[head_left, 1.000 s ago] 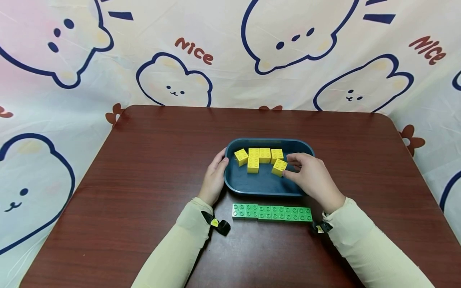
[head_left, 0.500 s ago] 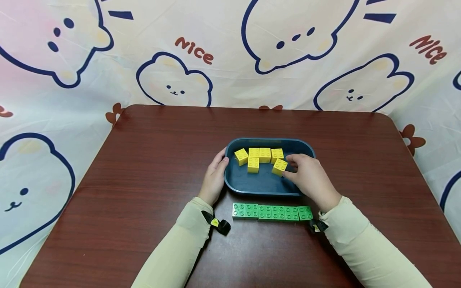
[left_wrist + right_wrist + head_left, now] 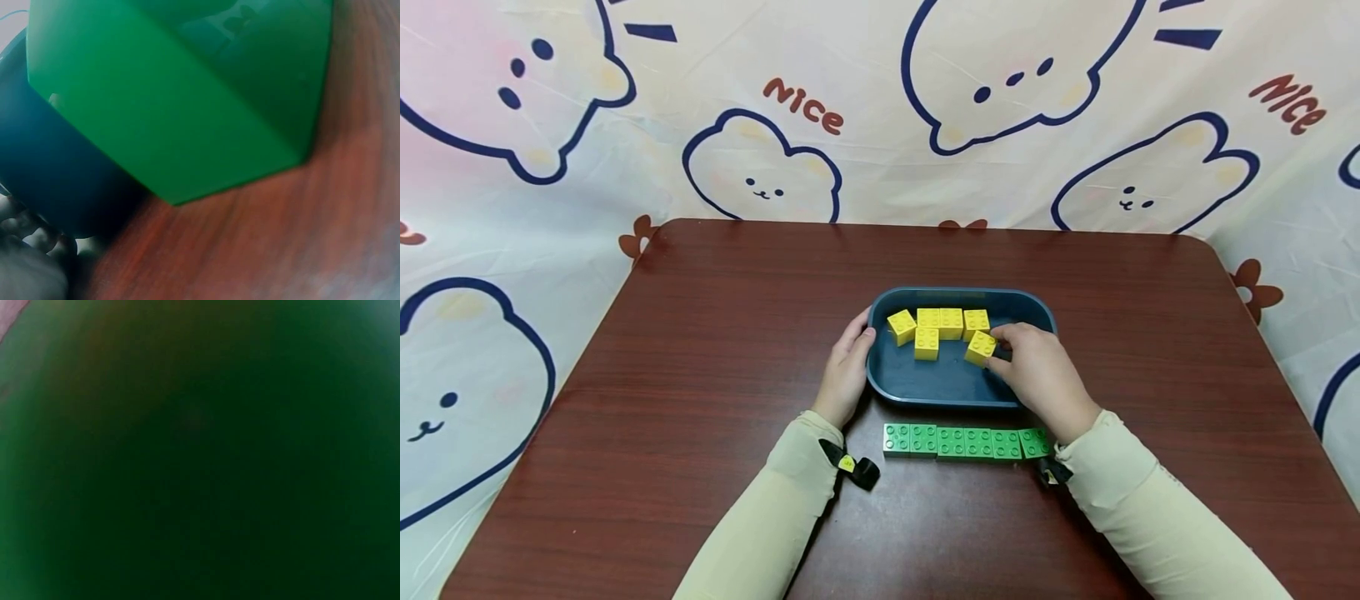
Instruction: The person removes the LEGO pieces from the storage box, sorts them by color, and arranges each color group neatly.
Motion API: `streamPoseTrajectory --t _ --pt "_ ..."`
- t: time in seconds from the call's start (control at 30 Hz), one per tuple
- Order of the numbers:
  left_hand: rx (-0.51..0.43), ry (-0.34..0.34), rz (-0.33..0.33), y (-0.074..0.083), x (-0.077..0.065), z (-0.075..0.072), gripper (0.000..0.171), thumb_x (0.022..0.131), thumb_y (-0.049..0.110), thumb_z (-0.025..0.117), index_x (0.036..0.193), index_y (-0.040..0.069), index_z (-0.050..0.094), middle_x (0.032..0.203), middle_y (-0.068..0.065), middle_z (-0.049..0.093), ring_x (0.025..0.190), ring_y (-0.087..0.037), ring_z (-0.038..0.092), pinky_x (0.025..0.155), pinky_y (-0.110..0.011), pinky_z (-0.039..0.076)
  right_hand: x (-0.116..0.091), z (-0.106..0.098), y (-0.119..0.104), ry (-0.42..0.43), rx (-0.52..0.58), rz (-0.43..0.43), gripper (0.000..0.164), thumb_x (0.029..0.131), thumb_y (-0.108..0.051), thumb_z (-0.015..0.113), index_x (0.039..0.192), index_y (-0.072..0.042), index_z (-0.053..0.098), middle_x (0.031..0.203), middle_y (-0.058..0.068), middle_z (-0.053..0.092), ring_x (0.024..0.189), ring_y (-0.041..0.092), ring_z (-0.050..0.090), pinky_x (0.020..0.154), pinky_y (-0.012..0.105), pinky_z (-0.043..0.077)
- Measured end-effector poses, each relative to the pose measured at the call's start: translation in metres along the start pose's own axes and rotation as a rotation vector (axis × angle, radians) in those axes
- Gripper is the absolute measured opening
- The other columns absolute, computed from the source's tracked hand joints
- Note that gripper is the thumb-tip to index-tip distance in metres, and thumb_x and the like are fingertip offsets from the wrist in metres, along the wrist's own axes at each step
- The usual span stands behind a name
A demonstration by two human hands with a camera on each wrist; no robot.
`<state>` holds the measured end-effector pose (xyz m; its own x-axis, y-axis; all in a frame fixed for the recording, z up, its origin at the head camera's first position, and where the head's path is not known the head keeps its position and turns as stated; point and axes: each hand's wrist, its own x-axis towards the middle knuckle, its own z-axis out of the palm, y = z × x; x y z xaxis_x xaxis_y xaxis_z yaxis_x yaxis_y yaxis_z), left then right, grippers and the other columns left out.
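In the head view my left hand (image 3: 844, 371) holds the left end of a dark blue tray (image 3: 917, 387), thumb near its rim. Its other fingers are partly hidden there. My right hand (image 3: 1047, 375) reaches over the tray's right side and pinches a yellow toy brick (image 3: 980, 348) between thumb and index finger. That brick sits tilted, low in the tray. Behind and left of it are several more yellow bricks (image 3: 927, 343). A row of green bricks (image 3: 966, 443) lies in front of the tray, its right end beside my right wrist.
A brown wooden table (image 3: 737, 333) carries everything. The left wrist view is largely filled by a close green brick (image 3: 162, 112), with the tray (image 3: 56, 156) behind. Dark green blur fills the right wrist view. A patterned cloth (image 3: 880, 167) hangs behind the table.
My right hand has shifted slightly left and toward me, still pinching the yellow brick. The rightmost green brick has turned slightly beside the right wrist strap. My left hand stays put.
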<state>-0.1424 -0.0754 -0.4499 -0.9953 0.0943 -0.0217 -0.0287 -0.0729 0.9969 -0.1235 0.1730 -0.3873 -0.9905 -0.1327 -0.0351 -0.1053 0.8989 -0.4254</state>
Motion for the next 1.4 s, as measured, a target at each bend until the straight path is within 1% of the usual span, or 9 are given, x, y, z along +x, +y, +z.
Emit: streamPoseTrajectory --t 0.17,0.47,0.67,0.8,1.13,1.3,1.4 --pt "0.003 -0.003 0.001 0.000 0.000 0.000 0.038 0.100 0.028 0.041 0.138 0.026 0.044 0.140 0.011 0.041 0.129 -0.006 0.036 0.107 -0.033 0.029 -0.001 0.001 0.001 0.015 -0.002 -0.013 0.040 0.084 -0.021 0.070 0.119 -0.003 0.062 0.120 0.015 0.058 0.106 0.029 0.055 0.088 0.047 0.046" --pt "0.004 -0.011 0.004 -0.002 0.000 0.002 0.038 0.100 0.028 0.040 0.139 0.026 0.043 0.140 0.011 0.041 0.129 -0.007 0.036 0.106 -0.034 0.030 -0.010 -0.003 0.004 0.073 0.091 -0.065 0.036 0.083 -0.020 0.071 0.115 -0.004 0.064 0.113 0.012 0.061 0.094 0.025 0.062 0.078 0.043 0.052" --pt "0.007 -0.013 0.008 0.000 -0.001 0.003 0.038 0.100 0.027 0.040 0.138 0.025 0.044 0.140 0.011 0.041 0.128 -0.007 0.037 0.106 -0.034 0.030 -0.020 -0.007 0.004 0.087 0.117 -0.064 0.035 0.084 -0.023 0.070 0.115 -0.008 0.064 0.111 0.008 0.062 0.093 0.023 0.063 0.076 0.041 0.053" --pt "0.014 -0.009 0.012 0.000 -0.001 0.002 0.038 0.100 0.025 0.040 0.138 0.026 0.044 0.139 0.011 0.041 0.127 -0.007 0.038 0.105 -0.035 0.031 -0.028 -0.012 0.002 0.106 0.129 -0.068 0.034 0.084 -0.023 0.071 0.115 -0.010 0.065 0.111 0.006 0.062 0.094 0.022 0.063 0.076 0.041 0.053" --pt "0.008 -0.003 0.010 0.002 -0.002 0.000 0.038 0.099 0.020 0.040 0.136 0.025 0.047 0.138 0.008 0.044 0.125 -0.011 0.042 0.104 -0.036 0.033 -0.050 -0.024 -0.010 0.182 0.203 -0.130 0.032 0.081 -0.020 0.073 0.111 -0.013 0.066 0.107 0.000 0.062 0.090 0.017 0.063 0.073 0.038 0.054" --pt "0.013 -0.007 0.016 0.002 -0.002 0.000 0.038 0.099 0.018 0.039 0.135 0.024 0.048 0.138 0.009 0.044 0.126 -0.008 0.040 0.105 -0.035 0.032 -0.061 -0.024 -0.017 0.210 0.222 -0.153 0.033 0.078 -0.020 0.076 0.109 -0.016 0.067 0.105 -0.007 0.062 0.091 0.009 0.061 0.073 0.031 0.054" --pt "0.013 -0.011 0.024 0.002 -0.002 0.000 0.038 0.099 0.018 0.039 0.135 0.023 0.048 0.138 0.009 0.044 0.127 -0.008 0.039 0.105 -0.035 0.031 -0.067 -0.025 -0.022 0.221 0.247 -0.173 0.033 0.077 -0.019 0.077 0.108 -0.017 0.067 0.106 -0.010 0.061 0.092 0.007 0.061 0.073 0.028 0.054"
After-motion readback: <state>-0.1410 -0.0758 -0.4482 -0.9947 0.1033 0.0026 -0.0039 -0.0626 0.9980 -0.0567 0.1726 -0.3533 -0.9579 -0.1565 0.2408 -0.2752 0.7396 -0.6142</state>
